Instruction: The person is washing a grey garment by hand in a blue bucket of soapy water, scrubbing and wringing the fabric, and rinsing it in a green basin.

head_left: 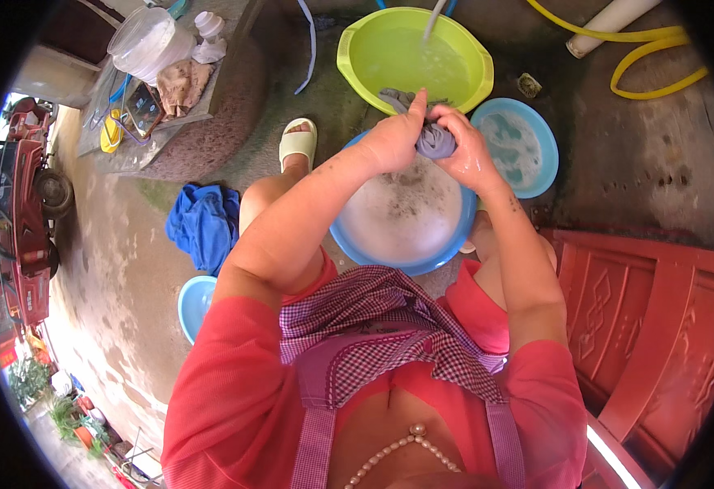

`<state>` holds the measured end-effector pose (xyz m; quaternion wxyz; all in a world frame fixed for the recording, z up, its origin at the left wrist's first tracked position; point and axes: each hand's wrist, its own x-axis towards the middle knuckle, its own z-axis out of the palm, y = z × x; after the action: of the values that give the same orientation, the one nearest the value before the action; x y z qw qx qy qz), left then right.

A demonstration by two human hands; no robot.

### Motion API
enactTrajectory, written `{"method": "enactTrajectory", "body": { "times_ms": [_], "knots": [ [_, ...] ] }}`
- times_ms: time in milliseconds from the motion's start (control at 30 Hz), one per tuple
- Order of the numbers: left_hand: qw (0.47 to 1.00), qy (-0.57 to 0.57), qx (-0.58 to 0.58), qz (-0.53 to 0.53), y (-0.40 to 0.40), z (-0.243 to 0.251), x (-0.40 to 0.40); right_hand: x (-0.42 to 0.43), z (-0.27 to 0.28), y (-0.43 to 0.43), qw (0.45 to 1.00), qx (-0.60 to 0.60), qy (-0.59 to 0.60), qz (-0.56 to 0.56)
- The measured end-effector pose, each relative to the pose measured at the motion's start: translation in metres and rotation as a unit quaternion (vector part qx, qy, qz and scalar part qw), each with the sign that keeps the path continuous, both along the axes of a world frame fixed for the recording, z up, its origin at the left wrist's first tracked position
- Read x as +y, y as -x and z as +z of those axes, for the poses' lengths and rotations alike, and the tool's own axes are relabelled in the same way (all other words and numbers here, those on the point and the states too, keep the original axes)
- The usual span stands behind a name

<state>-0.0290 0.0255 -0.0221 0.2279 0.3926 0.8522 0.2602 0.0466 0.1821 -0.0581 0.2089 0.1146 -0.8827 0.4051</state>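
My left hand point(398, 139) and my right hand point(468, 150) are both closed around a wet, bunched grey cloth point(435, 142). Part of the cloth hangs beyond my fingers over the near rim of a yellow-green plastic basin point(352, 76), which holds water with a pale hose point(434, 21) dipping into it. Below my wrists, between my legs, stands a large blue basin point(361, 249) full of white suds with dark specks. A smaller blue basin point(551, 153) of foamy water sits to the right of my right hand.
A blue cloth point(204, 223) lies on the ground at left, beside another light blue basin point(193, 308). A stone slab point(167, 147) bears a clear plastic tub point(149, 43) and a phone point(144, 110). At right are a yellow hose point(623, 73) and a red panelled door point(620, 330).
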Motion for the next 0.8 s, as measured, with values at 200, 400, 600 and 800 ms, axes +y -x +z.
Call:
{"method": "enactTrajectory", "body": {
  "times_ms": [200,400,600,800],
  "knots": [
    [0.997,-0.065,0.027,0.038,0.027,-0.009,-0.007,-0.023,0.023,-0.003,0.963,-0.223,0.021,-0.148],
    [0.989,-0.074,0.021,0.125,0.035,-0.003,-0.005,-0.005,0.014,0.004,0.899,-0.41,0.151,0.012],
    [0.987,-0.12,0.009,0.108,0.036,-0.015,-0.003,-0.009,0.009,0.0,0.969,-0.226,0.074,0.061],
    [0.985,-0.095,0.08,0.121,0.029,-0.006,-0.006,-0.007,0.017,-0.008,0.868,-0.308,0.385,-0.064]
  ]
}}
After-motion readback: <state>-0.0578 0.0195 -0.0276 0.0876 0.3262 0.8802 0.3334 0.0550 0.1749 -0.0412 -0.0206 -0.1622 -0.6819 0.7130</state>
